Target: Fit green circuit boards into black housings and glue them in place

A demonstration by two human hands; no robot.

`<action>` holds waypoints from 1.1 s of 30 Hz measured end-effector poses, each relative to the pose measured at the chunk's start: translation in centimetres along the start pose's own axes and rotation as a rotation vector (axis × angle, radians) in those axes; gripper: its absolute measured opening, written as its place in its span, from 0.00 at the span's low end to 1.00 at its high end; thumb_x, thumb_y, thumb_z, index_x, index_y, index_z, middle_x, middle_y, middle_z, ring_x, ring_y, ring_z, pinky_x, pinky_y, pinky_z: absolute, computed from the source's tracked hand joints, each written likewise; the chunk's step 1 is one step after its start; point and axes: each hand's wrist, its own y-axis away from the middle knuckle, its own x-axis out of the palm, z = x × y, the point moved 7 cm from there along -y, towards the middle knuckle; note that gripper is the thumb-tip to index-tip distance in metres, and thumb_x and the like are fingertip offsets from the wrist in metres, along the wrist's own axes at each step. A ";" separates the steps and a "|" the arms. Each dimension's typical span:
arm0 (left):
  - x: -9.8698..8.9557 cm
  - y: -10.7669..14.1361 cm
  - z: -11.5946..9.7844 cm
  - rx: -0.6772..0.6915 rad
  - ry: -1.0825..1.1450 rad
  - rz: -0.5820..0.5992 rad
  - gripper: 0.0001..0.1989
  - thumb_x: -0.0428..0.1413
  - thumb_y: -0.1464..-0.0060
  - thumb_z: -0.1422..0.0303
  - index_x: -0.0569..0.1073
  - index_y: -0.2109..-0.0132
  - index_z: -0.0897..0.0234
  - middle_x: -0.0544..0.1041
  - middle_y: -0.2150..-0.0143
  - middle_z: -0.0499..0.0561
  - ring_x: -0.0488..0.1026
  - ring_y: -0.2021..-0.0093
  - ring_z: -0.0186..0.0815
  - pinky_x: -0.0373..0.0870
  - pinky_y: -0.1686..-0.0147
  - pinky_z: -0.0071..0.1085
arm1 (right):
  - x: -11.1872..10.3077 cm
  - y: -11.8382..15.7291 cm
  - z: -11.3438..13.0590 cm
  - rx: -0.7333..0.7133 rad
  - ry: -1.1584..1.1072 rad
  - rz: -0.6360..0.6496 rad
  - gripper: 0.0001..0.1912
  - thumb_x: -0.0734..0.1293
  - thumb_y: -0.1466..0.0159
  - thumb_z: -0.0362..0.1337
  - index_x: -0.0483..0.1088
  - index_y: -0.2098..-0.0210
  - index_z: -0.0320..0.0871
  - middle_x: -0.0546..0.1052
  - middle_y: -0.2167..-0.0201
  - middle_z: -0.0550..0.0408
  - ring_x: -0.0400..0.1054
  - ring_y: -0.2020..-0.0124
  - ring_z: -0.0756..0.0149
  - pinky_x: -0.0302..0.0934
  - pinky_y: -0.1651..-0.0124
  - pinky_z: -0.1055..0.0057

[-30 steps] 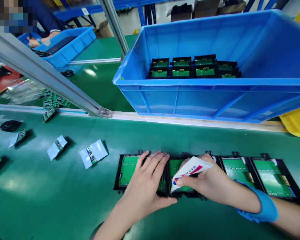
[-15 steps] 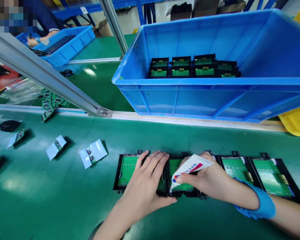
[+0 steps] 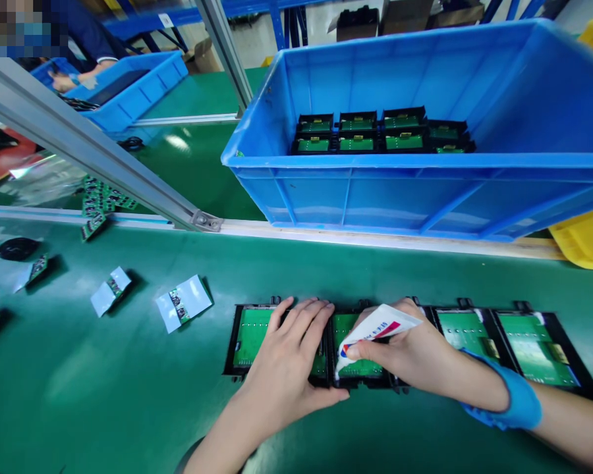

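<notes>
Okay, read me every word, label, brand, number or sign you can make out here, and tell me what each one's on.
No text is clear enough to quote.
White tube in the right hand: blue lettering, a red band and a red-and-blue mark; too blurred to read.
White tag on the blue rack: too small to read.
Green boards: tiny pale marks, too small to tell if they are print.

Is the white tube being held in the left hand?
No, the right hand grips the white tube, while the left hand lies across a black frame.
</notes>
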 end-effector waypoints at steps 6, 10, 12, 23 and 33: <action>0.0 0.0 0.1 -0.008 0.016 -0.005 0.49 0.65 0.55 0.48 0.55 0.35 0.71 0.68 0.40 0.64 0.64 0.39 0.54 0.49 0.36 0.54 | -0.3 0.2 1.2 -0.101 -0.014 0.030 0.07 0.71 0.42 0.36 0.74 0.77 0.45 0.75 0.79 0.62 0.63 0.79 0.71 0.53 0.74 0.73; 0.1 0.0 0.2 -0.018 0.025 0.001 0.48 0.64 0.54 0.47 0.55 0.35 0.69 0.68 0.40 0.64 0.64 0.39 0.54 0.51 0.38 0.54 | -0.5 1.0 3.4 -0.321 0.004 0.067 0.06 0.69 0.38 0.33 0.77 0.71 0.44 0.76 0.76 0.59 0.67 0.75 0.71 0.55 0.72 0.74; 0.2 0.0 0.3 -0.021 0.027 0.006 0.48 0.64 0.54 0.47 0.55 0.35 0.69 0.68 0.40 0.64 0.63 0.39 0.55 0.52 0.38 0.54 | -0.4 1.5 4.5 -0.453 0.005 0.090 0.07 0.66 0.36 0.33 0.77 0.68 0.43 0.76 0.75 0.57 0.67 0.74 0.70 0.55 0.71 0.74; 0.0 0.0 0.2 -0.036 0.054 0.023 0.48 0.65 0.55 0.47 0.55 0.35 0.67 0.68 0.40 0.64 0.64 0.40 0.55 0.53 0.40 0.55 | -2.9 0.4 0.5 0.013 -0.601 0.046 0.09 0.74 0.46 0.40 0.74 0.74 0.41 0.77 0.76 0.56 0.71 0.73 0.68 0.65 0.70 0.75; 0.0 0.5 0.5 -0.046 -0.024 -0.019 0.47 0.67 0.58 0.55 0.57 0.35 0.64 0.68 0.40 0.63 0.67 0.42 0.57 0.58 0.41 0.55 | -8.9 6.6 -5.6 0.110 -1.094 -0.491 0.17 0.78 0.54 0.47 0.72 0.77 0.44 0.71 0.81 0.59 0.63 0.82 0.73 0.65 0.79 0.76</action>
